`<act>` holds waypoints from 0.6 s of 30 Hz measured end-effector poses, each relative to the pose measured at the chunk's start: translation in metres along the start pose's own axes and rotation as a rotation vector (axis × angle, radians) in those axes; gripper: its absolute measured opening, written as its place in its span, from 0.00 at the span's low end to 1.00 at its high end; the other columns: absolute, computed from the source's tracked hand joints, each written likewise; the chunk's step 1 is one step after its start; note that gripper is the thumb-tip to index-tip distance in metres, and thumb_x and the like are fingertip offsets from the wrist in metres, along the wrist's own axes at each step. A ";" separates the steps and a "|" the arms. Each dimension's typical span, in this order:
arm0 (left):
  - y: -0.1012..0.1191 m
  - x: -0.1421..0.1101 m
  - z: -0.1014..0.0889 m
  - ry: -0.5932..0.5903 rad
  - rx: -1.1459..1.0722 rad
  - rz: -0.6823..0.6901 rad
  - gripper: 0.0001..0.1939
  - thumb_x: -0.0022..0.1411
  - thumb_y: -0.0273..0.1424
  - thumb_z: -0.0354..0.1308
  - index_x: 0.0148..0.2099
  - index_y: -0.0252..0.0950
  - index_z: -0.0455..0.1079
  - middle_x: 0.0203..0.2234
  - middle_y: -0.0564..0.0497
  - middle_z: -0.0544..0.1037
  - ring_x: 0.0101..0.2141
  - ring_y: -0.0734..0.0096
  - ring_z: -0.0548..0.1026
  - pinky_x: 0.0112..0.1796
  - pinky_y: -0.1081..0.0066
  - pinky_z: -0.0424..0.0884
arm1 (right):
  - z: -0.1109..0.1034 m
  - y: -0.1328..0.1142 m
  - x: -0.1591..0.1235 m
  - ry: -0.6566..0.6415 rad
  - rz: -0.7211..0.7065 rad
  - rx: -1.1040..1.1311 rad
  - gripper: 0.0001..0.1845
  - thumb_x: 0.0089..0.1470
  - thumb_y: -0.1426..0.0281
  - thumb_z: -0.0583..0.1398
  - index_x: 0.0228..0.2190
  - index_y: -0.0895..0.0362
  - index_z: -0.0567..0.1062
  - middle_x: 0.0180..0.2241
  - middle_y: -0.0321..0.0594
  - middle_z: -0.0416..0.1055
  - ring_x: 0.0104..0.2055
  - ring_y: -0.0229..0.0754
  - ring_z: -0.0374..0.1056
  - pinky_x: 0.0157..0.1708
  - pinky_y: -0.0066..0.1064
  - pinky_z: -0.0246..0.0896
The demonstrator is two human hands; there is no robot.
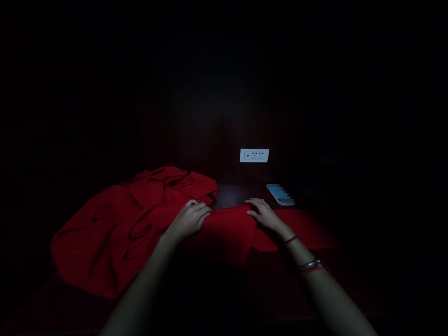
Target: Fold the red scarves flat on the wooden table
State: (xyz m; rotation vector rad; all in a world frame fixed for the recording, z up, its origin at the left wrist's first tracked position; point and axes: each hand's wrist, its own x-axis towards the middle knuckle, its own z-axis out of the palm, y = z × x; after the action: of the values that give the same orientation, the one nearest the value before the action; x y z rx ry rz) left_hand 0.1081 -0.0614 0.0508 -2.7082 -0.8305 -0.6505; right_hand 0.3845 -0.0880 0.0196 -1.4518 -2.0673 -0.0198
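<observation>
On the dark desk (231, 195), below a wall socket (254, 156), red cloth (224, 233) runs lengthwise left to right, bunched at left; both hands, left (192, 218) and right (262, 212), pinch its far edge.

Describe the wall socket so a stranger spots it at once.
Start from the heaped red cloth on the dark table. Beyond the right hand, the dark wall carries the wall socket, a pale, wide panel. Small dark holes and upright mounting set it apart from the pale flat object lying on the table below.
</observation>
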 end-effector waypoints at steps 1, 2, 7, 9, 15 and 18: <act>-0.006 -0.002 -0.003 0.040 0.038 -0.072 0.14 0.60 0.28 0.39 0.40 0.36 0.66 0.33 0.49 0.72 0.34 0.70 0.67 0.41 0.67 0.56 | -0.002 0.004 0.000 0.004 0.002 0.042 0.17 0.50 0.67 0.53 0.44 0.56 0.65 0.42 0.45 0.65 0.46 0.43 0.58 0.48 0.43 0.49; -0.012 -0.004 -0.006 0.079 0.081 -0.150 0.15 0.59 0.27 0.38 0.42 0.35 0.65 0.34 0.48 0.72 0.35 0.69 0.68 0.41 0.66 0.56 | -0.003 0.005 0.000 0.003 -0.005 0.080 0.16 0.50 0.67 0.53 0.42 0.57 0.66 0.39 0.44 0.66 0.43 0.41 0.60 0.45 0.39 0.53; -0.022 -0.007 -0.005 0.161 0.265 -0.479 0.15 0.56 0.26 0.40 0.43 0.33 0.63 0.36 0.44 0.72 0.36 0.63 0.68 0.41 0.61 0.56 | 0.002 -0.009 0.003 0.021 -0.081 0.131 0.10 0.52 0.70 0.51 0.29 0.58 0.71 0.28 0.39 0.66 0.34 0.38 0.61 0.37 0.31 0.57; -0.017 -0.005 0.002 0.126 0.304 -0.485 0.15 0.55 0.27 0.41 0.41 0.34 0.65 0.36 0.43 0.71 0.37 0.62 0.68 0.42 0.58 0.55 | 0.007 -0.016 0.004 0.059 -0.109 0.143 0.10 0.53 0.70 0.50 0.30 0.58 0.70 0.31 0.40 0.65 0.36 0.38 0.61 0.39 0.31 0.56; -0.002 -0.005 0.015 0.123 0.415 -0.605 0.16 0.53 0.23 0.42 0.41 0.35 0.66 0.37 0.41 0.70 0.38 0.58 0.66 0.44 0.50 0.53 | 0.030 -0.005 0.001 -0.020 0.003 -0.009 0.21 0.49 0.70 0.54 0.46 0.61 0.62 0.45 0.50 0.60 0.47 0.44 0.56 0.48 0.38 0.50; 0.003 -0.001 0.017 0.159 0.397 -0.598 0.15 0.54 0.23 0.41 0.39 0.35 0.67 0.39 0.41 0.69 0.42 0.56 0.64 0.47 0.49 0.50 | 0.041 0.006 0.001 -0.125 0.062 -0.025 0.24 0.49 0.69 0.54 0.48 0.63 0.60 0.46 0.52 0.60 0.48 0.47 0.56 0.48 0.40 0.50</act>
State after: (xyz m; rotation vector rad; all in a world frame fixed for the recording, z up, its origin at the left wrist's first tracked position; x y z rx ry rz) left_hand 0.1147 -0.0588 0.0350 -2.0208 -1.5535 -0.7054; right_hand 0.3710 -0.0709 -0.0153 -1.5679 -2.1265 0.0723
